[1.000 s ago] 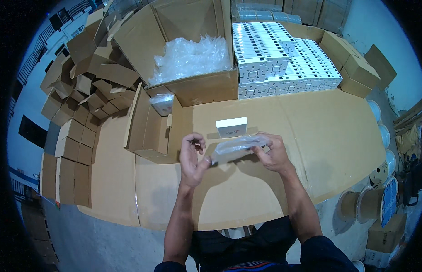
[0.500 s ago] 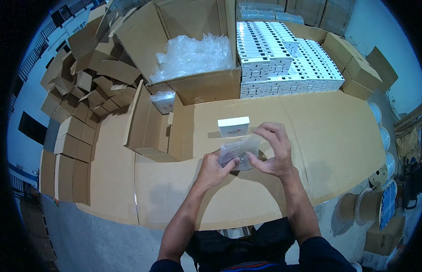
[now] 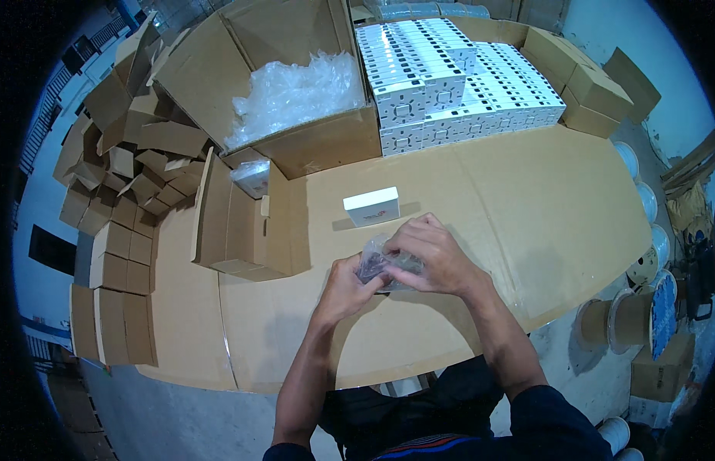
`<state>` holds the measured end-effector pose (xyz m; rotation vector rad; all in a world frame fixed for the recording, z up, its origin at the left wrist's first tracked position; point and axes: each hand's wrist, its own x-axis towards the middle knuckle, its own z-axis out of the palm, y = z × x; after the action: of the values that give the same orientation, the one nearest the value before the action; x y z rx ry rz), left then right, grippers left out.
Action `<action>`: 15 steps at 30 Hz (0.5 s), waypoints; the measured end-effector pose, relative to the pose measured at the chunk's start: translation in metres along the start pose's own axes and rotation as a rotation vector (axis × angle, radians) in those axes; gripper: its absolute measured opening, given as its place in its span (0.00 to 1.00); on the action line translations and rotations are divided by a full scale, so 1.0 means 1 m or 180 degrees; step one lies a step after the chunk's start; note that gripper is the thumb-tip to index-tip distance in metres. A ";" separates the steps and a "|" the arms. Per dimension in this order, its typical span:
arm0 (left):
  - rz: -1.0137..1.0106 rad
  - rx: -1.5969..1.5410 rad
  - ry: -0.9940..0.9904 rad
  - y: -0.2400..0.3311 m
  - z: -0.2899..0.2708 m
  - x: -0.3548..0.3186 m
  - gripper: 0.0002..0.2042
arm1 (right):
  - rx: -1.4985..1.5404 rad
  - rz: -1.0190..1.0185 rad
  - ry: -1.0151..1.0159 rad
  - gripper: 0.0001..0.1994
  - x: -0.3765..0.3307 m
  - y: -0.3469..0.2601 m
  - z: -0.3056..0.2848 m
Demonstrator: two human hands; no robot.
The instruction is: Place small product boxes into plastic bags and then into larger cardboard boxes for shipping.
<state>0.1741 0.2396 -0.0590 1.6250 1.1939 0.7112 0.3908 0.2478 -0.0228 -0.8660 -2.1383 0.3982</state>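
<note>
Between my hands is a clear plastic bag [image 3: 370,257] with something dark in it that I cannot make out. My left hand [image 3: 347,289] grips the bag's left side, thumb across its front. Folded over the top and right side is my right hand [image 3: 430,256], its fingers closed on the plastic. Just beyond them, a small white box [image 3: 371,207] stands on the cardboard-covered table [image 3: 480,223]. To the left, an open cardboard carton [image 3: 246,230] holds a plastic-wrapped white item [image 3: 251,177] at its far end.
A large open carton [image 3: 319,146] full of clear plastic bags [image 3: 300,96] stands at the back. Beside it are stacked white boxes [image 3: 457,92]. Brown cartons [image 3: 127,253] pile up on the left, and more cartons [image 3: 592,107] line the back right. Cable spools [image 3: 615,319] stand on the floor at right.
My right hand, raised with fingers spread before, has come down and closed over the bag. The plastic is now gathered in more tightly. The whole view has shifted and turned slightly.
</note>
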 end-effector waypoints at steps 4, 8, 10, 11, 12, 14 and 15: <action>0.0099 -0.0017 -0.0153 -0.001 -0.006 0.000 0.13 | 0.0131 0.0295 -0.0267 0.19 0.000 -0.004 -0.001; 0.0320 -0.0058 -0.0092 0.001 -0.013 -0.001 0.13 | 0.0408 0.0595 -0.0160 0.19 0.001 -0.011 -0.004; 0.0286 -0.0028 -0.0127 0.003 -0.015 -0.003 0.14 | 0.0371 0.0869 -0.0356 0.17 0.001 -0.014 -0.005; 0.0249 0.0001 -0.0164 0.003 -0.016 -0.004 0.14 | 0.0371 0.0865 -0.0356 0.17 0.000 -0.012 -0.004; 0.0250 0.0001 -0.0163 0.006 -0.017 -0.005 0.14 | 0.0459 0.1006 -0.0529 0.15 -0.002 -0.008 -0.001; 0.0161 0.0047 -0.0232 0.011 -0.018 -0.006 0.14 | 0.0546 0.1147 -0.0703 0.13 -0.004 -0.005 0.000; 0.0160 0.0052 -0.0222 0.010 -0.019 -0.007 0.14 | 0.0585 0.0951 -0.0643 0.11 -0.003 -0.006 -0.001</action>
<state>0.1585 0.2392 -0.0424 1.6849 1.1149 0.6726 0.3901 0.2417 -0.0211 -1.0781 -2.1135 0.8531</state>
